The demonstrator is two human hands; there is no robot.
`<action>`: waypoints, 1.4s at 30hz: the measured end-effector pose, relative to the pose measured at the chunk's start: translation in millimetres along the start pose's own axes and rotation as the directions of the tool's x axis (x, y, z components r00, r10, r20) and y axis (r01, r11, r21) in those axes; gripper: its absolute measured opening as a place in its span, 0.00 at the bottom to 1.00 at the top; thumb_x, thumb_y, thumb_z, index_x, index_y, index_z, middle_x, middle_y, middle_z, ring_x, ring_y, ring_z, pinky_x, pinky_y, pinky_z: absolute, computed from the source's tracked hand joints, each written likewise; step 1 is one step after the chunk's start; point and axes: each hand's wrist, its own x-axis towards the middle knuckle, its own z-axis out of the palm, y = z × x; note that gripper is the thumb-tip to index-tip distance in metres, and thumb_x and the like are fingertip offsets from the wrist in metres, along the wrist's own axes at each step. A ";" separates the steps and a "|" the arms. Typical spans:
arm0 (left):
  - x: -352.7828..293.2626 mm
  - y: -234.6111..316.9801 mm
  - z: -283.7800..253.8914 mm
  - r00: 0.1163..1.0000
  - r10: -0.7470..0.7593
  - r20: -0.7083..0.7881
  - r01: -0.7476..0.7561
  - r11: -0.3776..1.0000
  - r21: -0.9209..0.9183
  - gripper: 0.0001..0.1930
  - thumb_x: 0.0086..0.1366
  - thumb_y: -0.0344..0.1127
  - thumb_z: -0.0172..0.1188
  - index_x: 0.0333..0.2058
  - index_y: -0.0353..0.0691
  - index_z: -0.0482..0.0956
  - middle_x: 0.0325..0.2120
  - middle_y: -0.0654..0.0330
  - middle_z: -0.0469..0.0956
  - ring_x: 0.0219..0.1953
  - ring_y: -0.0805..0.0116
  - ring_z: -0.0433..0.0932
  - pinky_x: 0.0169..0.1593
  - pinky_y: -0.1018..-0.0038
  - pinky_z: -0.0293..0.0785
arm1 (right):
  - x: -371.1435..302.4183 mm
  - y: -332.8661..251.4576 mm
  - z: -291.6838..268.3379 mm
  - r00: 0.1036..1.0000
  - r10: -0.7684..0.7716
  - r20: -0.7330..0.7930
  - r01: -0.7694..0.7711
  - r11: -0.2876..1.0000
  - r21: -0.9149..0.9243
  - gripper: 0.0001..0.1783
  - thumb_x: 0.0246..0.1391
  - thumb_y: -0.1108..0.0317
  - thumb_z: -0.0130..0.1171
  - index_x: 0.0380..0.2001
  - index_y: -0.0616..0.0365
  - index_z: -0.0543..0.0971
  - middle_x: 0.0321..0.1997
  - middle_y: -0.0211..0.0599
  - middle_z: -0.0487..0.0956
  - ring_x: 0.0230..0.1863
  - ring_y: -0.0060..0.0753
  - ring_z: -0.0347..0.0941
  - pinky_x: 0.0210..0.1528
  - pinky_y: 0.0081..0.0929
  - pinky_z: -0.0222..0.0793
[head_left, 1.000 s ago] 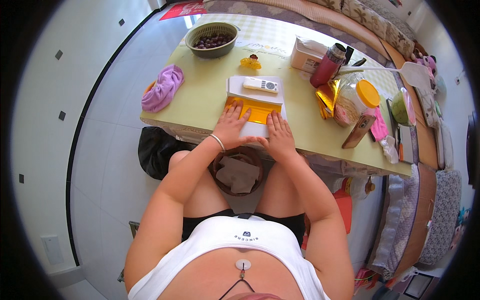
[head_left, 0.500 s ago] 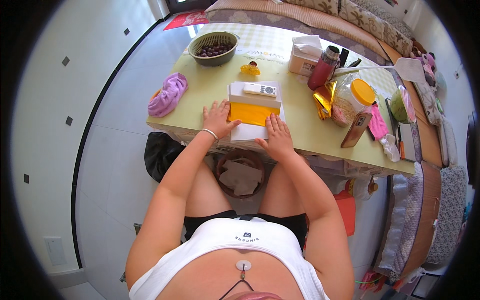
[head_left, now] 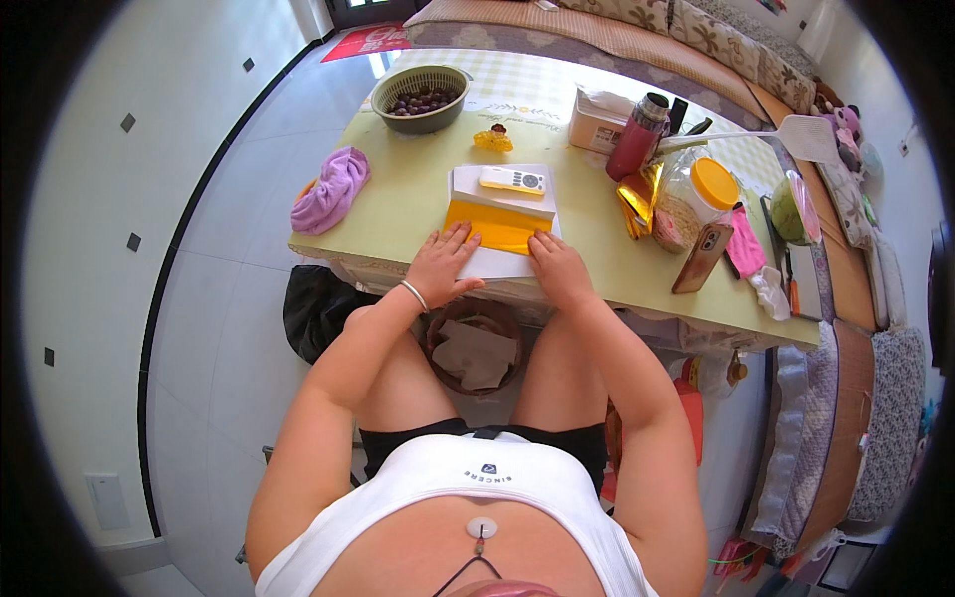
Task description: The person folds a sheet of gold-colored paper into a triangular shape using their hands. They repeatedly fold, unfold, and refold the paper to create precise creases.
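A shiny yellow sheet (head_left: 487, 227) lies across white paper (head_left: 494, 266) at the near edge of the table. My left hand (head_left: 445, 263) rests on the sheet's lower left part, fingers stretched out and thumb apart. At the sheet's right end, my right hand (head_left: 560, 267) has its fingers bent in and closed on the edge. Its thumb is partly hidden. Just above the sheet, a white remote control (head_left: 512, 179) lies on the paper.
A basket (head_left: 455, 86) of dark round fruit stands far left, above a purple cloth (head_left: 330, 191). A yellow hair claw (head_left: 492, 138) lies mid-table. To the right are a red flask (head_left: 637, 139), a yellow-lidded jar (head_left: 678, 204), a phone (head_left: 702, 257) and a fly swatter (head_left: 808, 138).
My left hand has slid nearer to me and rightward, along the sheet's lower edge. My right hand's fingers have gone from lying flat to bent at the sheet's right edge.
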 end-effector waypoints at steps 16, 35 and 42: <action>33.7 40.0 -15.9 0.971 0.153 -0.186 -0.197 0.949 -0.245 0.12 0.49 0.37 0.73 0.31 0.41 0.81 0.34 0.55 0.79 0.40 0.51 0.77 0.44 0.61 0.75 | -6.3 -49.4 -34.9 0.994 -0.105 0.041 0.110 0.978 -0.175 0.06 0.47 0.69 0.60 0.31 0.53 0.77 0.36 0.37 0.79 0.44 0.40 0.76 0.44 0.39 0.71; 50.2 53.4 16.9 0.880 -0.418 -0.225 0.291 0.849 -0.442 0.09 0.56 0.37 0.68 0.25 0.38 0.83 0.24 0.54 0.81 0.34 0.52 0.78 0.42 0.58 0.74 | 11.0 -33.3 -13.5 0.867 0.499 0.010 -0.441 0.756 0.485 0.14 0.53 0.68 0.67 0.43 0.60 0.80 0.39 0.46 0.82 0.39 0.48 0.79 0.44 0.41 0.74; 57.1 54.5 22.3 0.861 -0.480 -0.170 0.391 0.837 -0.383 0.09 0.55 0.39 0.69 0.24 0.41 0.83 0.25 0.55 0.82 0.35 0.51 0.79 0.44 0.56 0.74 | -8.3 -40.8 -11.2 0.956 0.100 -0.277 -0.048 0.981 0.189 0.29 0.50 0.70 0.68 0.56 0.61 0.74 0.61 0.49 0.74 0.61 0.53 0.70 0.62 0.43 0.66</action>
